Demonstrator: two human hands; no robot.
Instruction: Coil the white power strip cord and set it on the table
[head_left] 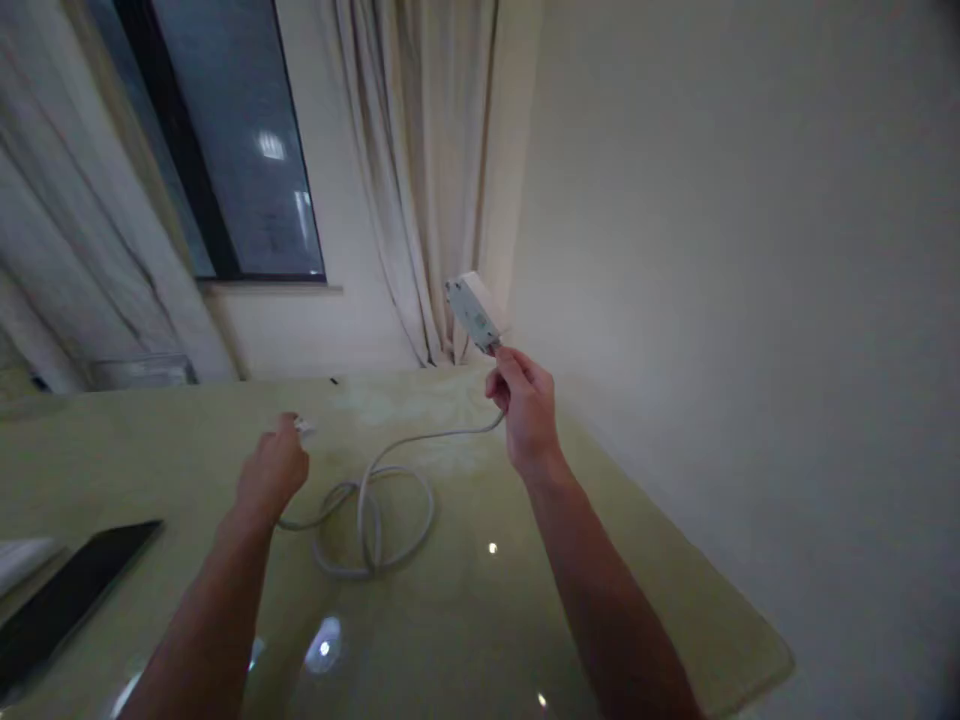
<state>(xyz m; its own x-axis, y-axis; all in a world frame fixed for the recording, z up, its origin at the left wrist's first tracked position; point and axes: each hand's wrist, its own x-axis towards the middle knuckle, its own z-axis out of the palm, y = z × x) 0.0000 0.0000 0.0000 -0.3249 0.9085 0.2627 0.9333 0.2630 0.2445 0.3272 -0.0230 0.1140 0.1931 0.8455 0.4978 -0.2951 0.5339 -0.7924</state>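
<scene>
My right hand [529, 405] pinches a small white power strip [474, 310] by its cord end and holds it up above the table, tilted, with its greyish labelled underside partly facing me. From that end a grey-white cord [411, 560] drops to the table and lies there in loose loops. The cord's other end runs to my left hand [271, 470], which is closed just above the tabletop. A white plug [304, 427] sticks out past its fingertips; the plug's details are blurred.
The glossy yellow-green table [420, 650] meets a bare wall [712, 300] on the right. At the left lie a dark flat device [79, 590] and a white object [26, 560]. A small black bit [334, 380] lies near the back edge. Curtains [420, 180] and a window [232, 140] stand behind.
</scene>
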